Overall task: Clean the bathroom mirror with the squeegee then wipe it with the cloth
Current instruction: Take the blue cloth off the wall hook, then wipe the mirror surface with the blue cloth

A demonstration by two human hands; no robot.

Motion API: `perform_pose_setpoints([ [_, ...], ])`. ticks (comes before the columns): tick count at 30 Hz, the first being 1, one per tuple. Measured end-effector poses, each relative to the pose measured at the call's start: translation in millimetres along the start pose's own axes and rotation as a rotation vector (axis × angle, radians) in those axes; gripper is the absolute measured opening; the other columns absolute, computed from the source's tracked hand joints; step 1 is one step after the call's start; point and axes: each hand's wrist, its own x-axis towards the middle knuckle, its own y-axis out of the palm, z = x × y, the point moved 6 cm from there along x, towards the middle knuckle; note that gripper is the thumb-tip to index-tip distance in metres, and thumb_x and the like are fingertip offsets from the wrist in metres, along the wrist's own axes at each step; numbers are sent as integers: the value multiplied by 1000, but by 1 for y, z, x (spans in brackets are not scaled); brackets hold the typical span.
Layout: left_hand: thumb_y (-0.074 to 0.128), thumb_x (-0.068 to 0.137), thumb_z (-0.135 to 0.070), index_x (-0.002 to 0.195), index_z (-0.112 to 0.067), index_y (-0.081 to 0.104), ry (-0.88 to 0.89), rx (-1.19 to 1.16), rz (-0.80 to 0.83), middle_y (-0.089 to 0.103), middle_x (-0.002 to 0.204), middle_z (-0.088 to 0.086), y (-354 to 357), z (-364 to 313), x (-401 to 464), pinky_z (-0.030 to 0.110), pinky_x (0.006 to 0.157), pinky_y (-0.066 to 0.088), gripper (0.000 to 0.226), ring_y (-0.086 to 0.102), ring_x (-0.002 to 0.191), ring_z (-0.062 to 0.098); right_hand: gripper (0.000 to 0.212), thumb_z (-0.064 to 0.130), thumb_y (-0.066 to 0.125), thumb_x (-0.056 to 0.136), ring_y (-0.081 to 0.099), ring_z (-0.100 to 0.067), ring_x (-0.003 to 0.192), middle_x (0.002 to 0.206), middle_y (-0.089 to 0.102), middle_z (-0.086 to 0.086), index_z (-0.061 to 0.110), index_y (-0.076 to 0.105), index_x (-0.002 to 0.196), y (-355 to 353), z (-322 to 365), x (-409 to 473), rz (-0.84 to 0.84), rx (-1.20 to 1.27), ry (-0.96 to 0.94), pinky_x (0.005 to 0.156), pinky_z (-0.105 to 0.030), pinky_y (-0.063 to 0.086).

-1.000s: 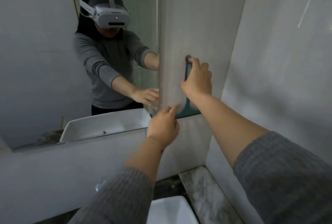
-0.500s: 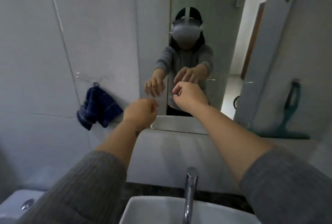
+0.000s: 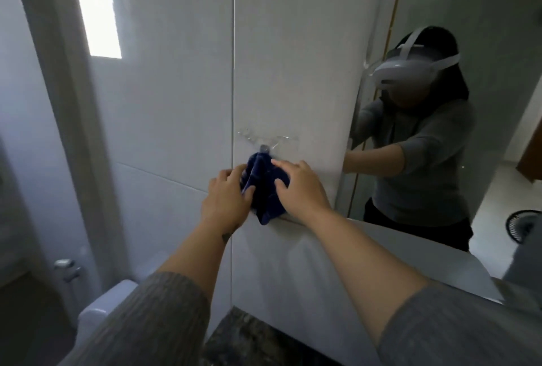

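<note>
A dark blue cloth (image 3: pixel 264 186) hangs from a clear wall hook (image 3: pixel 264 147) on the white tiled wall, left of the mirror (image 3: pixel 484 13). My left hand (image 3: pixel 227 200) grips the cloth's left side. My right hand (image 3: pixel 302 186) lies on its right side, fingers curled over the fabric. The mirror at the right shows a person in a grey sweater wearing a headset. The squeegee is out of view.
A white ledge (image 3: pixel 410 251) runs under the mirror. A toilet tank (image 3: pixel 102 310) stands at the lower left, near a door frame (image 3: pixel 58 101) and a bright window (image 3: pixel 96 10). Dark stone counter (image 3: pixel 249 342) shows at the bottom.
My right hand let go of the squeegee, which stayed on the wall at the right. The view swung left, and both hands reached the hanging blue cloth and closed on it.
</note>
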Motion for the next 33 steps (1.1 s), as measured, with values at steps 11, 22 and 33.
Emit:
perform_pose_setpoints([
  [11,46,96,-33,148,-48,12,25,-212,17,52,120,-2,38,10,20,30,74,44,64,56,96,16,47,32,37,100,50,-28,119,136,50,-9,31,33,147,41,-12,24,-30,-11,-13,93,-36,43],
  [22,38,93,-7,141,-51,33,104,-465,-80,68,102,-4,-23,-30,20,9,52,40,65,54,63,5,45,22,33,104,47,-14,122,137,50,0,26,30,148,3,28,24,-77,322,-214,96,-21,35],
  [33,41,95,-2,142,-41,36,597,-685,-102,53,137,-14,-127,-204,15,20,91,50,62,57,114,5,50,26,30,105,25,-8,142,157,24,4,37,12,150,-184,74,22,-466,380,-439,114,-22,26],
])
